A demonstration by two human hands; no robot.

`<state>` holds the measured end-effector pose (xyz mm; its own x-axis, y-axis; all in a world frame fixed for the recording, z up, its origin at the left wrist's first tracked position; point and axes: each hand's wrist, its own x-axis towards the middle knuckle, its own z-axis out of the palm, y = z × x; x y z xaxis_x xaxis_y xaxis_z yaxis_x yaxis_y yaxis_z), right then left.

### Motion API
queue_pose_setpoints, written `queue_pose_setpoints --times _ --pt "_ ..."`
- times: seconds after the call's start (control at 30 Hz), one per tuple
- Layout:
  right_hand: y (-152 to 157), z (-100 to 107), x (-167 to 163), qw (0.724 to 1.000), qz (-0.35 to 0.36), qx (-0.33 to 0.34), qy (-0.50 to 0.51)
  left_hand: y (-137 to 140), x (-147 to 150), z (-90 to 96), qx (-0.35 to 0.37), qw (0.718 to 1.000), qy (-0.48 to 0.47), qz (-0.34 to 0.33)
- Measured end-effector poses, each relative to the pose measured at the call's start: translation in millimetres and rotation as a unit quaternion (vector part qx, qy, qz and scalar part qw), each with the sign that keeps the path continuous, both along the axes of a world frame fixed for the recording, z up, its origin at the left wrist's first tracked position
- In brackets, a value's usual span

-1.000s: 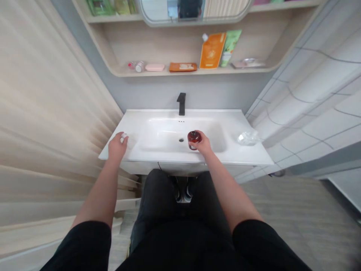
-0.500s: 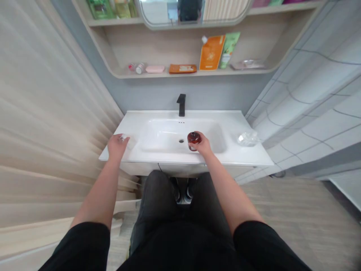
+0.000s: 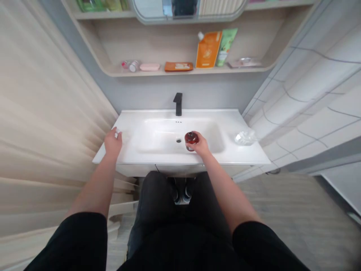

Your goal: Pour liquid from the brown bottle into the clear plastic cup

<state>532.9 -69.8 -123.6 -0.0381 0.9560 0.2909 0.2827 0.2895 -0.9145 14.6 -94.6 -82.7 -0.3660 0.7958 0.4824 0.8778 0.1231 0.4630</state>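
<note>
My right hand (image 3: 200, 143) is wrapped round a reddish-brown bottle (image 3: 191, 137) with a dark top, held upright over the front part of the white sink basin (image 3: 158, 145). A pale label shows low on the bottle. Over the left end of the counter, my left hand (image 3: 113, 143) is closed with thumb and fingers round a small white piece (image 3: 117, 131). Most of that piece is hidden by the fingers, so its kind cannot be made out. The two hands are well apart.
A black faucet (image 3: 178, 104) stands behind the basin. Crumpled clear plastic (image 3: 244, 138) lies on the counter's right end. Above, a shelf (image 3: 158, 74) holds an orange pouch (image 3: 208, 51), a green tube (image 3: 226, 47) and small items. A pale curtain (image 3: 56, 113) hangs at the left.
My left hand has moved slightly back and left, and its white piece shows less now. The right hand keeps the bottle over the basin. The whole view has shifted a little.
</note>
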Motion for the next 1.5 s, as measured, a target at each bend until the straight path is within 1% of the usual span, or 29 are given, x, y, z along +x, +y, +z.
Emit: queue_pose_setpoints --times 0.17,0.23,0.3,0.37,0.43,0.53,0.6,0.67,0.73,0.77,0.87,0.93,1.03,1.1,1.13,1.17,1.23,1.33,1.43,1.5 --pt "-0.1 1.8 0.1 1.000 -0.004 -0.002 -0.004 34.2 -3.5 9.0 -0.008 1.000 -0.007 0.004" --pt "-0.5 2.1 -0.5 1.000 -0.004 -0.004 0.001 41.7 -2.4 15.3 -0.014 1.000 -0.010 -0.004" --pt "-1.6 3.3 -1.8 1.000 -0.008 -0.001 0.002 41.2 4.1 22.7 0.001 1.000 -0.004 -0.013" --pt "-3.7 7.1 -2.8 1.000 -0.015 0.001 0.007 31.0 18.3 29.2 0.040 0.999 0.010 -0.021" --pt "-7.3 15.0 -1.4 1.000 -0.024 0.002 0.017 12.2 40.5 31.8 0.071 0.997 0.014 -0.040" --pt "-17.0 34.1 11.2 0.999 -0.040 0.025 0.027 -23.9 83.4 24.9 0.074 0.992 0.001 -0.099" --pt "-27.0 48.9 29.8 0.998 -0.049 0.042 0.026 -45.8 113.2 14.5 0.068 0.989 -0.009 -0.131" --pt "-40.1 61.4 57.2 0.997 -0.063 0.047 0.028 -60.7 141.2 3.2 0.060 0.985 -0.024 -0.161" --pt "-56.0 68.8 91.7 0.994 -0.088 0.055 0.034 -65.3 168.1 -4.9 0.045 0.979 -0.038 -0.194" --pt "-64.6 70.2 110.8 0.992 -0.105 0.061 0.036 -63.2 182.3 -6.7 0.035 0.976 -0.043 -0.213" --pt "-90.2 66.4 170.3 0.985 -0.153 0.070 0.047 -39.9 234.3 -1.1 0.015 0.955 -0.049 -0.291" --pt "-103.5 60.0 207.8 0.978 -0.187 0.066 0.063 -14.3 281.0 9.5 0.005 0.931 -0.051 -0.362" --pt "-112.7 49.9 254.8 0.966 -0.237 0.060 0.077 27.4 367.8 24.6 -0.040 0.886 -0.052 -0.459" --pt "-112.1 44.1 278.2 0.961 -0.261 0.054 0.074 52.0 430.8 27.7 -0.082 0.857 -0.058 -0.505" --pt "-110.6 41.4 287.4 0.959 -0.268 0.050 0.073 62.6 461.9 26.5 -0.101 0.846 -0.065 -0.520" --pt "-108.7 38.8 295.0 0.959 -0.271 0.046 0.071 72.0 491.9 23.6 -0.121 0.837 -0.076 -0.528" --pt "-105.0 34.0 306.3 0.959 -0.272 0.038 0.065 86.7 547.2 14.5 -0.157 0.829 -0.112 -0.525" --pt "-102.4 28.2 315.2 0.959 -0.277 0.033 0.046 97.4 613.5 -0.8 -0.194 0.818 -0.166 -0.516" --pt "-102.1 24.8 318.1 0.959 -0.280 0.032 0.033 94.3 656.4 -10.7 -0.210 0.812 -0.172 -0.516" --pt "-101.2 23.1 318.5 0.960 -0.278 0.029 0.029 87.7 670.4 -13.3 -0.205 0.824 -0.158 -0.504"
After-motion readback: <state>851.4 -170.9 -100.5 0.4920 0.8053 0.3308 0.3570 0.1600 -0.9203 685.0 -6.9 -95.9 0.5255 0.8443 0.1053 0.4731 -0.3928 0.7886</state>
